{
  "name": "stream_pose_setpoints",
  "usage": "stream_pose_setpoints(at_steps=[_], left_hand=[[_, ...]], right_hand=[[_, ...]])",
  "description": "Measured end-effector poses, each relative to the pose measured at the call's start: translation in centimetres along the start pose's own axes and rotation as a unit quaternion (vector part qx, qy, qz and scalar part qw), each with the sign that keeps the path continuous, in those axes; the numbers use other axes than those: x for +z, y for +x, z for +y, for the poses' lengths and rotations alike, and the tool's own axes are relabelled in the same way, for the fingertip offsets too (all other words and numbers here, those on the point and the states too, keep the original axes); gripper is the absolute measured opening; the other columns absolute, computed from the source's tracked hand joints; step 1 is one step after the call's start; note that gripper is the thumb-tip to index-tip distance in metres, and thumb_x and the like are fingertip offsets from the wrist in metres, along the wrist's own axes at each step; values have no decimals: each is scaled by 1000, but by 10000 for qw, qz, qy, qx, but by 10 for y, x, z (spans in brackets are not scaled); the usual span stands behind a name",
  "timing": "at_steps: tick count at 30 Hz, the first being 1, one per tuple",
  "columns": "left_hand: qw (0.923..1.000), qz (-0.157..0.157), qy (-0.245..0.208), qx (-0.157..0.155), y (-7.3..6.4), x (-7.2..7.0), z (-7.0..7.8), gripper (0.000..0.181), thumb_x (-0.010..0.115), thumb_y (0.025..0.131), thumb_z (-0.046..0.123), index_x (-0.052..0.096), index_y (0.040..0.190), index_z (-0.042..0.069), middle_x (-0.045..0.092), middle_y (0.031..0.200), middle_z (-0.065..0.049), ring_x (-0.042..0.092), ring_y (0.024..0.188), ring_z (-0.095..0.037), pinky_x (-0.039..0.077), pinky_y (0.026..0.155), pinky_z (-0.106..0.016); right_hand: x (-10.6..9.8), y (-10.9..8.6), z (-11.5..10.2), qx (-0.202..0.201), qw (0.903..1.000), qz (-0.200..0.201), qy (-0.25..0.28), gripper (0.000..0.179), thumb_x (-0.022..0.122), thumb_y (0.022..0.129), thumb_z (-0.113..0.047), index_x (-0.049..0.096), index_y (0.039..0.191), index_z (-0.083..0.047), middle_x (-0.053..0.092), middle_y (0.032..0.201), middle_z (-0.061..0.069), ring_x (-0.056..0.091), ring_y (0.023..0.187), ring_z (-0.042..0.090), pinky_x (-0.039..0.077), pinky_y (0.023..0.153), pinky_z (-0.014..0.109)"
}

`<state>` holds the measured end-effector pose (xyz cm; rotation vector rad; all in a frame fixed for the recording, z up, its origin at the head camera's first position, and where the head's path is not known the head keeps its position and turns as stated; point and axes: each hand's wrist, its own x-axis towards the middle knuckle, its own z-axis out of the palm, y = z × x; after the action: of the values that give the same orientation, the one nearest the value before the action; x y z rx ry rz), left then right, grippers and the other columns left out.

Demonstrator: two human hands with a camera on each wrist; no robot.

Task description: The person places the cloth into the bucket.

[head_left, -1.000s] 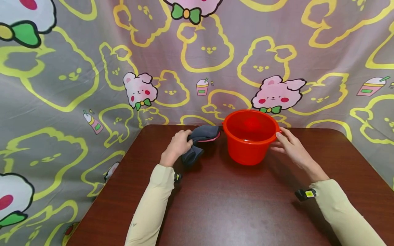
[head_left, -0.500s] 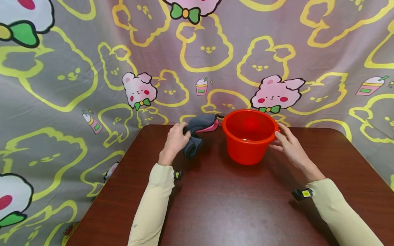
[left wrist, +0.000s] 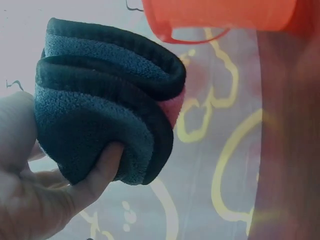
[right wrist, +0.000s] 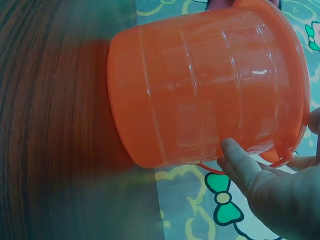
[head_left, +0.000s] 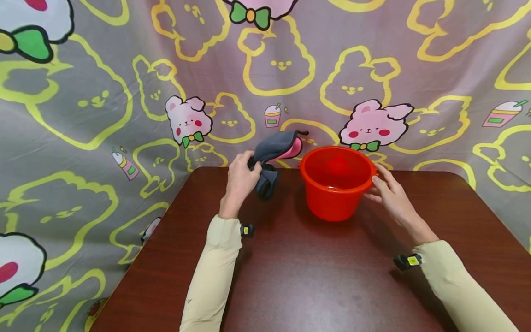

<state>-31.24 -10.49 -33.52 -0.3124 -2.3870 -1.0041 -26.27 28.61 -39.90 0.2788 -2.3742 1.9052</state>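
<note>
A folded dark grey cleaning cloth (head_left: 274,146) with a pink underside and black edging is held up off the table in my left hand (head_left: 242,177). In the left wrist view, the thumb presses into the folded cloth (left wrist: 95,115), and the other fingers are partly hidden behind it. Just right of the cloth, a red plastic bucket (head_left: 332,203) stands upright on the table. My right hand (head_left: 392,203) grips the bucket's right rim, thumb on the rim and fingers along the outer wall. The right wrist view shows the bucket's ribbed side (right wrist: 200,90).
The brown wooden table (head_left: 315,276) has rounded far corners. A patterned curtain (head_left: 232,55) hangs right behind it and along the left side. A small black wrist device (head_left: 247,230) sits at the left cuff, and another wrist device (head_left: 408,261) at the right.
My left hand has raised the cloth from near the table, up and slightly to the right, close to the bucket's rim. The bucket and my right hand have stayed nearly still.
</note>
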Motion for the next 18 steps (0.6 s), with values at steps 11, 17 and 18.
stream_pose_setpoints(at_steps=[11, 17, 18], left_hand=[[9966, 530, -571, 272, 7, 2, 30, 28, 63, 91, 14, 68, 117, 6, 65, 110, -17, 64, 99, -33, 54, 88, -44], [9942, 679, -732, 409, 11, 2, 46, 27, 62, 91, 14, 68, 115, 5, 66, 111, -15, 63, 101, -29, 54, 88, -42], [9940, 694, -740, 419, 12, 2, 50, 27, 62, 91, 14, 68, 115, 5, 66, 111, -15, 62, 102, -29, 54, 89, -42]], right_hand=[[-3, 2, 3, -35, 9996, -66, 290, 64, 43, 104, -35, 13, 159, -21, 22, 155, 27, 66, 97, -1, 56, 77, 17], [-2, 1, 3, -54, 9996, -55, 271, 64, 43, 104, -35, 14, 159, -22, 22, 155, 27, 66, 97, -2, 56, 77, 16], [-2, 1, 3, -69, 9996, -55, 282, 63, 43, 104, -35, 14, 159, -22, 22, 154, 28, 66, 97, -2, 56, 77, 16]])
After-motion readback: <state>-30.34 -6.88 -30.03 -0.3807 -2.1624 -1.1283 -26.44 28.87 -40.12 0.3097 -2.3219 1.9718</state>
